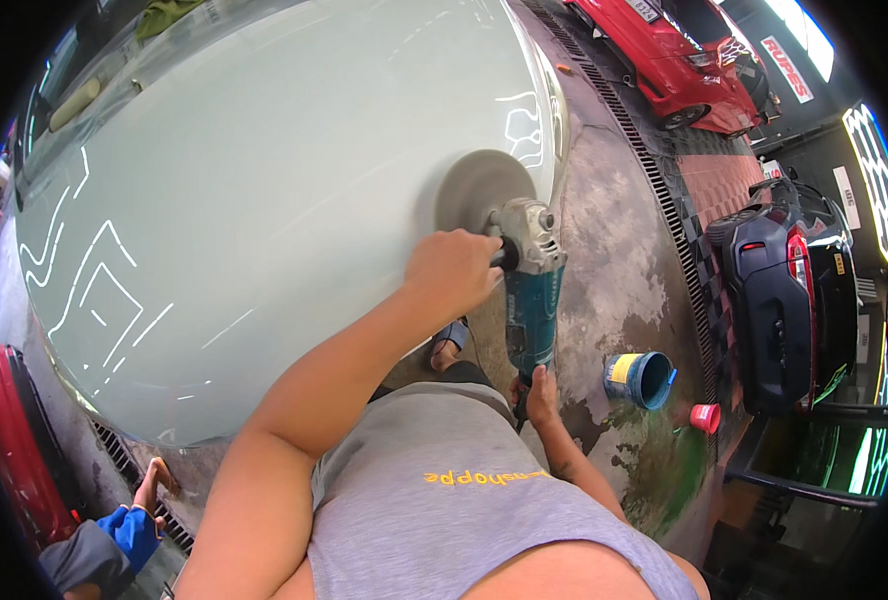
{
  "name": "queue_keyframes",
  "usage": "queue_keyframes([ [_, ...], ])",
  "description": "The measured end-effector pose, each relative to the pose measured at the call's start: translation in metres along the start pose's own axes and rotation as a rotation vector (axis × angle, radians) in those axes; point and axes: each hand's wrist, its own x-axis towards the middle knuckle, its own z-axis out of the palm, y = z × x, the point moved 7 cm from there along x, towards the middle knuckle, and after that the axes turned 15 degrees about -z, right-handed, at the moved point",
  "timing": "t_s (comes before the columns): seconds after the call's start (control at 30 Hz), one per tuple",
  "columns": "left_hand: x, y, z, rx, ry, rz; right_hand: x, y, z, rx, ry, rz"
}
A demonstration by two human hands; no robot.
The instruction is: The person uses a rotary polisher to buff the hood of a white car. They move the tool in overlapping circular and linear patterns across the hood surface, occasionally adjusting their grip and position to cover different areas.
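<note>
A teal-and-grey electric polisher stretches from beside my waist to the right edge of a pale, glossy car hood. Its round grey pad lies over the hood near that edge; whether it spins I cannot tell. My left hand is closed around the black side handle behind the pad. At the rear end of the polisher, my right hand grips the body, with some of its fingers hidden. White reflections of lamps show on the hood.
On the wet floor to the right stand a blue bucket and a small red tub. A drain grate runs past them. Beyond are a red car and a dark car. Another person is at lower left, near a red car.
</note>
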Motion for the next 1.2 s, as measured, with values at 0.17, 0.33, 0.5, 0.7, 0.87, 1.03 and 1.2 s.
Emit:
queue_keyframes([
  [0.17, -0.066, -0.056, -0.011, -0.030, 0.045, -0.089, -0.038, -0.004, 0.030, -0.049, -0.079, -0.038],
  [0.33, -0.131, -0.142, -0.030, -0.184, 0.293, -0.162, -0.035, -0.047, 0.065, -0.239, -0.241, -0.100],
  [0.5, -0.141, -0.155, -0.059, -0.343, 0.416, -0.239, 0.012, -0.150, 0.073, -0.357, -0.331, -0.251],
  [0.7, -0.039, -0.089, -0.068, -0.296, 0.318, -0.185, 0.075, -0.139, 0.006, -0.234, -0.209, -0.240],
  [0.87, 0.113, -0.005, -0.068, -0.181, 0.309, 0.072, 0.139, -0.151, -0.054, -0.141, -0.094, -0.151],
  [1.03, 0.192, 0.037, -0.125, -0.005, 0.317, -0.076, 0.219, -0.201, -0.058, -0.194, -0.058, -0.128],
  [1.2, 0.159, 0.001, -0.148, -0.048, 0.388, -0.159, 0.215, -0.208, -0.021, -0.115, -0.168, -0.135],
])
